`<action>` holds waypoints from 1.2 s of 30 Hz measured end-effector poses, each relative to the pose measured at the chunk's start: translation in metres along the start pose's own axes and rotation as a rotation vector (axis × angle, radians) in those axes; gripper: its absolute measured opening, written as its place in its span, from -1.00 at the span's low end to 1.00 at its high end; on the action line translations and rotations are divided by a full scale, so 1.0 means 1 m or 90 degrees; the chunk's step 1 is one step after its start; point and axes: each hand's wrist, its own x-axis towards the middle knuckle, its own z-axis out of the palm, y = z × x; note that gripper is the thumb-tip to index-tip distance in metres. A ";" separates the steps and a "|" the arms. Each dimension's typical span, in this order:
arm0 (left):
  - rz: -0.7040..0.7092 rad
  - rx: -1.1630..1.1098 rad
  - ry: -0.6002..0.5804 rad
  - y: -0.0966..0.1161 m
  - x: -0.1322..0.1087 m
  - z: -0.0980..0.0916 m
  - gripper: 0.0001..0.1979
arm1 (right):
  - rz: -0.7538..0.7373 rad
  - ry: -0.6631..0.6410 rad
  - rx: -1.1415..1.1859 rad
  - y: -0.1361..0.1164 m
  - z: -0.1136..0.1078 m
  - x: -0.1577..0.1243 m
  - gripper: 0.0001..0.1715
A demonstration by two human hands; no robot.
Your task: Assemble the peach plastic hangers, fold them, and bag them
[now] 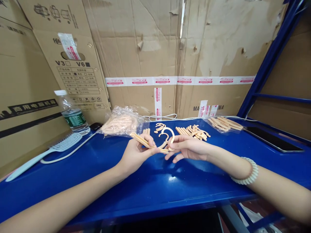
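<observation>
My left hand (139, 149) is closed around a long, narrow beige bar (139, 139) that looks like plastic, one end pointing up and left. At the bar's other end, my right hand (186, 147) pinches the foot of a beige curved hook (171, 132) between thumb and fingers; its lower fingers are spread. Bar and hook meet between the two hands, but whether they are joined I cannot tell. Just behind the hands lie several small beige hooks (159, 127), a row of short beige bars (182, 130) and a heap of curved beige pieces (200, 132).
On the blue table (155, 194), a clear bag of beige parts (122, 122) lies back left. Beyond it are a water bottle (74, 118) and a pale hairbrush (66, 142). Rightward lie another bag of bars (224, 123) and a dark phone (273, 139). Cardboard (145, 51) walls the back.
</observation>
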 end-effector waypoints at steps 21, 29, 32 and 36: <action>0.179 0.192 0.003 -0.001 -0.008 0.003 -0.78 | -0.051 0.094 -0.013 0.008 0.011 0.002 -0.68; 0.194 0.218 0.032 0.000 -0.014 0.009 -0.79 | -0.084 0.134 -0.065 0.011 0.019 0.001 -0.72; 0.200 0.248 0.026 0.003 -0.014 0.009 -0.78 | -0.076 0.112 -0.060 0.009 0.017 0.001 -0.70; 0.205 0.259 0.038 0.005 -0.014 0.009 -0.77 | -0.065 0.090 -0.039 0.007 0.014 0.000 -0.66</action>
